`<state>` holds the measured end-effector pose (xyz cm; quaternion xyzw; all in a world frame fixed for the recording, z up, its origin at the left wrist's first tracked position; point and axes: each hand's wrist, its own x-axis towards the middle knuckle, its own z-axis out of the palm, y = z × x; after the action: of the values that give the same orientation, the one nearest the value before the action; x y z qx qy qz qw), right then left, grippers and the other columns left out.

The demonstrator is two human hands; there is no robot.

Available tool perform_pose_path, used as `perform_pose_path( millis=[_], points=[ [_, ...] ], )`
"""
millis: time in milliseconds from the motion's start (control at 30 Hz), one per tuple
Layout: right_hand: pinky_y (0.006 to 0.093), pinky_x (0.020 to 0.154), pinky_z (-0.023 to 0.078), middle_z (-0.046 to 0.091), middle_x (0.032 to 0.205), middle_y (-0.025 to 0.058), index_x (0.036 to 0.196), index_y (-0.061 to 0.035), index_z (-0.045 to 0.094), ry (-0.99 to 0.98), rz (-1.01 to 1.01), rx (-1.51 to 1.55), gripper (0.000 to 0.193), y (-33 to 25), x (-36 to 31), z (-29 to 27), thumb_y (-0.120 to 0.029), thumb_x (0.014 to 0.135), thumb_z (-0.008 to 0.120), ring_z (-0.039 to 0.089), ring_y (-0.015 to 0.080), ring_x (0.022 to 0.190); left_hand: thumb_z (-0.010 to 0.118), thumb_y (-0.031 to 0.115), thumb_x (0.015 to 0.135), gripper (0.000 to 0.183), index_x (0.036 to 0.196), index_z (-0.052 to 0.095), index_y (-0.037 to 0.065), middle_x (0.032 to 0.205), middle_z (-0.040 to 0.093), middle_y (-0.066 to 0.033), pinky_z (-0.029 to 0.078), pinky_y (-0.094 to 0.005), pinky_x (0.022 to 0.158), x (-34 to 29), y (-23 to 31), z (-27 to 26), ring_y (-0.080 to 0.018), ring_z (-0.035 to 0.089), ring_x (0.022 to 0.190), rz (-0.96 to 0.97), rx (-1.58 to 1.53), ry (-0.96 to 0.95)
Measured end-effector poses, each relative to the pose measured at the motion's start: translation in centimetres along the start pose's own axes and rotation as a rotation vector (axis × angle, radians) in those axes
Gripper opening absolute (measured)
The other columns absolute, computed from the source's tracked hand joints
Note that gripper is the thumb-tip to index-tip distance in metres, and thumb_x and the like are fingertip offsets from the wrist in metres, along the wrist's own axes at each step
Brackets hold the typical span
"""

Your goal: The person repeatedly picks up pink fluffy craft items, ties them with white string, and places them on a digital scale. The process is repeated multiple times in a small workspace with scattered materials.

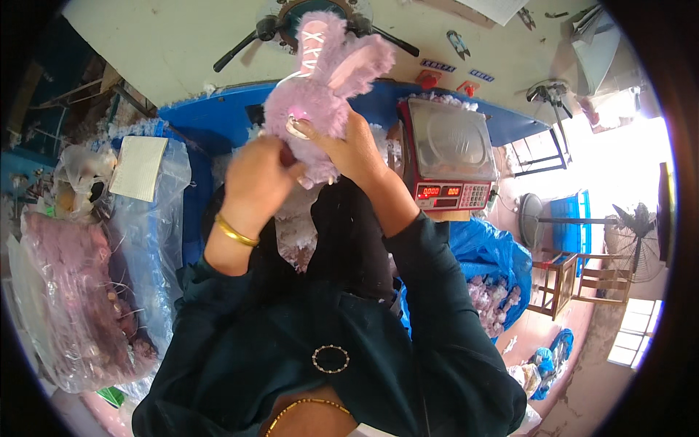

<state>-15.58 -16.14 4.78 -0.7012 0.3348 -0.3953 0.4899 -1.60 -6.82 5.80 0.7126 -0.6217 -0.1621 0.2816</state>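
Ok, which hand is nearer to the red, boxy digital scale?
Right. The right hand holds the fluffy lilac plush rabbit left of the scale; the left hand is farther left, by the rabbit's lower end.

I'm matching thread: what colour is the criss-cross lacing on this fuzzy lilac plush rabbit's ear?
The lacing is white, best seen in the head view.

scale display (440, 192): glowing red digits in two dark windows, on the front of a red, boxy electronic scale (413, 175) with a squarish metallic pan (451, 142)
scale keys (475, 196): a block of small, pale, square buttons right of the digits; marks too small to read
bench strips (438, 65): two short, dark-blue rectangular labels bearing pale characters, on the pale green bench top (182, 44), near red knobs (428, 79)
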Motion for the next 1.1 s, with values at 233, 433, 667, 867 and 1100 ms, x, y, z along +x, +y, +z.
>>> perform_pose_path(
  millis=[233,433,667,867,1100],
  points=[
    [0.0306,0.083,0.048,0.067,0.099,0.0113,0.111,0.0025,0.058,-0.087,-0.115,0.075,0.043,1.6,-0.2,-1.1,-0.016,0.077,0.077,0.062,0.0137,0.092,0.068,0.029,0.082,0.053,0.118,0.049,-0.003,0.101,0.061,-0.0234,0.048,-0.0408,0.074,1.6,0.7,-1.9,-0.0372,0.060,0.090,0.120,-0.305,0.092],
    [0.0286,0.083,0.048,0.064,0.107,0.0092,0.121,0.0019,0.050,-0.160,-0.042,-0.006,0.053,3.4,-0.2,-3.6,-0.008,0.076,0.076,0.059,0.0121,0.097,0.065,0.023,0.085,0.052,0.127,0.044,0.000,0.107,0.062,-0.0196,0.048,-0.0406,0.081,3.1,0.1,1.4,-0.0394,0.060,0.095,0.104,-0.033,-0.033],
    [0.0361,0.090,0.046,0.059,0.112,0.0171,0.118,-0.0013,0.055,-0.179,-0.134,-0.301,0.056,0.9,0.3,-3.7,-0.017,0.070,0.079,0.057,0.0299,0.109,0.063,-0.001,0.082,0.050,0.128,0.044,0.002,0.114,0.055,-0.0135,0.049,-0.0315,0.080,3.2,-1.1,6.3,-0.0232,0.059,0.100,0.185,-0.450,-0.057],
    [0.0337,0.080,0.050,0.067,0.093,0.0132,0.111,0.0010,0.060,0.002,-0.032,-0.131,0.048,-1.3,-0.5,1.0,-0.028,0.076,0.075,0.065,0.0273,0.089,0.064,-0.007,0.078,0.065,0.134,0.033,0.003,0.109,0.055,-0.0107,0.053,-0.0275,0.064,1.1,-1.1,2.7,-0.0147,0.061,0.082,0.040,-0.818,-0.035],
    [0.0294,0.074,0.050,0.068,0.091,0.0115,0.105,0.0020,0.063,0.003,0.287,0.171,0.049,-2.9,2.9,-2.6,-0.037,0.077,0.074,0.064,0.0175,0.083,0.066,0.013,0.084,0.059,0.127,0.031,-0.004,0.085,0.061,-0.0121,0.050,-0.0272,0.051,3.3,3.6,1.1,-0.0158,0.062,0.054,-0.003,-0.770,-0.101]
  ],
)
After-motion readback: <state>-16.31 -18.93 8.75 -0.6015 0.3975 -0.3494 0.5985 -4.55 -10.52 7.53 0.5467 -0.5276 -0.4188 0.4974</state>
